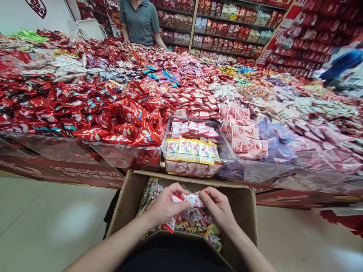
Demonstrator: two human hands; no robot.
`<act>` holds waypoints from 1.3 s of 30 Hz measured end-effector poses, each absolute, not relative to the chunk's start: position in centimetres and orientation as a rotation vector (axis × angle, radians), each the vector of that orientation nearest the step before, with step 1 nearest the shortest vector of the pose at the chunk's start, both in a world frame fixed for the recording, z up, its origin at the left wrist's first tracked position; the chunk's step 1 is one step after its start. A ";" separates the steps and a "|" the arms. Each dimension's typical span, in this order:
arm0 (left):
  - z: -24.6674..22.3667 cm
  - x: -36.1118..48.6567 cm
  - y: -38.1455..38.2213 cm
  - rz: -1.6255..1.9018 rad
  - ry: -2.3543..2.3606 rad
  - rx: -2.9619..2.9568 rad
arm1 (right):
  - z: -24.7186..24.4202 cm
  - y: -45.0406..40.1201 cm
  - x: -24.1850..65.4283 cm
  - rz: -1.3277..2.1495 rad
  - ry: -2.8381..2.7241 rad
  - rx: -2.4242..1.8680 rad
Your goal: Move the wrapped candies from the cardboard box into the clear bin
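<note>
Above an open cardboard box (pixel 241 204), my left hand (pixel 167 204) is closed on red-and-white candy packets (pixel 171 223). My right hand (pixel 217 206) pinches the end of another white-and-red candy packet (pixel 194 199), whose other end meets my left fingers. Loose candy packets (pixel 212 238), some yellow and some pink-red, lie in the box below. Just beyond the box stands a clear plastic bin (pixel 227 155). Inside it, yellow packets (pixel 188 147) stand in a row at the front, with red-and-white packets (pixel 195 128) behind them.
Bins of red candy packets (pixel 136 117) sit to the left, and pink packets (pixel 246 139) and purple packets (pixel 278 143) to the right. A person in a grey shirt (pixel 141 22) stands behind the display. Stocked shelves (pixel 227 32) line the back wall. At far right is a blue sleeve (pixel 344 62).
</note>
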State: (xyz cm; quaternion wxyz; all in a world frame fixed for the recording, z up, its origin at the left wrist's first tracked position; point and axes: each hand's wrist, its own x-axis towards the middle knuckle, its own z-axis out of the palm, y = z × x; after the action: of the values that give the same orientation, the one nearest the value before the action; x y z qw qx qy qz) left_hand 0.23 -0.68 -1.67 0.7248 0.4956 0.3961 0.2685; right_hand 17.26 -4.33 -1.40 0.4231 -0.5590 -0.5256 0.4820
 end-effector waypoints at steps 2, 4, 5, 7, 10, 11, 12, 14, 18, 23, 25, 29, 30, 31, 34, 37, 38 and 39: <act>-1.7 0.3 -0.7 0.596 0.878 1.078 | -1.5 -4.4 17.4 1.128 -1.362 -1.407; -1.7 0.3 -0.7 0.608 0.871 1.046 | -1.5 -4.4 17.4 1.051 -1.389 -1.406; -1.8 0.3 -0.7 0.615 0.867 1.032 | -1.5 -4.4 17.4 1.033 -1.391 -1.400; -1.8 0.2 -0.6 0.628 0.869 1.035 | -1.4 -4.3 17.4 1.068 -1.402 -1.372; -1.8 0.0 -0.5 0.624 0.869 1.091 | -1.0 -4.2 17.3 1.173 -1.469 -1.323; -1.7 -0.1 -0.4 0.611 0.868 1.110 | -0.9 -4.1 17.3 1.177 -1.495 -1.323; -1.6 -0.1 -0.4 0.590 0.866 1.127 | -0.8 -4.1 17.3 1.158 -1.517 -1.329; -1.5 -0.1 -0.5 0.537 0.855 1.144 | -0.7 -4.0 17.4 1.094 -1.541 -1.346; -1.4 0.1 -0.6 0.507 0.812 1.117 | -0.7 -4.0 17.4 1.081 -1.516 -1.328; -1.7 0.2 -0.5 0.556 0.793 1.057 | -0.9 -4.0 17.1 1.156 -1.471 -1.302; -2.0 0.2 -0.4 0.547 0.800 1.058 | -0.9 -4.1 17.0 1.108 -1.475 -1.313; -2.3 0.2 -0.4 0.539 0.821 1.086 | -0.7 -4.0 16.9 1.076 -1.446 -1.304; -2.2 0.2 -0.3 0.540 0.826 1.093 | -0.7 -4.0 16.9 1.079 -1.432 -1.303; -2.1 0.2 -0.3 0.538 0.832 1.103 | -0.7 -4.0 16.8 1.081 -1.420 -1.302; -1.7 0.2 -0.3 0.513 0.850 1.145 | -0.9 -4.0 16.9 1.078 -1.397 -1.287; -1.5 0.3 -0.5 0.507 0.868 1.163 | -1.3 -4.0 16.8 1.094 -1.351 -1.278; -1.6 0.3 -0.5 0.514 0.877 1.160 | -1.5 -4.0 16.8 1.114 -1.335 -1.268; -1.6 0.4 -0.6 0.521 0.889 1.157 | -1.7 -4.0 16.8 1.138 -1.322 -1.256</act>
State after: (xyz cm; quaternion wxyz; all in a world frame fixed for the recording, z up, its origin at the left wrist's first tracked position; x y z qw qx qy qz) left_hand 0.35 -0.61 -1.62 0.7145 0.5225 0.4014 0.2353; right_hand 16.79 -4.00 -1.65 0.4760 -0.5138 -0.5409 0.4657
